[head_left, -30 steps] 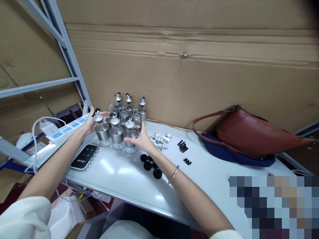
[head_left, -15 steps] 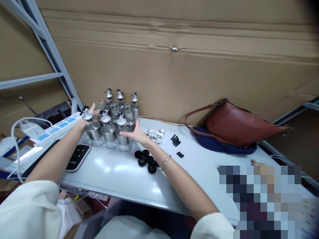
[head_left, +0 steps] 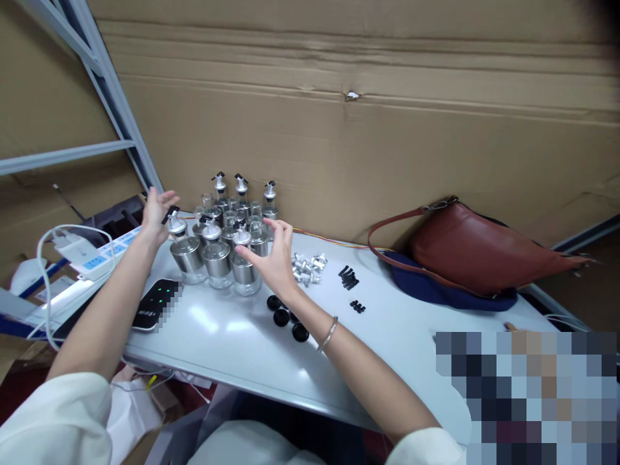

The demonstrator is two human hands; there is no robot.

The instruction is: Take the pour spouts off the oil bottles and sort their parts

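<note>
Several glass oil bottles (head_left: 216, 261) with steel bands stand grouped upright at the table's left back. The front three and three at the back carry silver pourer tops with black levers; bottles between them show bare glass necks. My left hand (head_left: 157, 216) is open at the group's left side, fingers spread, beside the front-left bottle (head_left: 186, 259). On the right, my right hand (head_left: 276, 258) is open, thumb and fingers apart, near the front-right bottle (head_left: 245, 274); whether it touches the glass I cannot tell. Neither hand holds anything.
Loose silver pourer parts (head_left: 309, 270), black round caps (head_left: 281, 317), black levers (head_left: 349, 278) and small black pieces (head_left: 357, 307) lie on the table (head_left: 213, 349). A power strip (head_left: 97, 261) and black device (head_left: 154, 307) lie left. A brown bag (head_left: 475, 248) sits right, near another person's hand.
Both hands have come up and away from the sides of the bottles, the left one up and leftward, the right one slightly up. The bottles keep their grouping; the view has shifted slightly.
</note>
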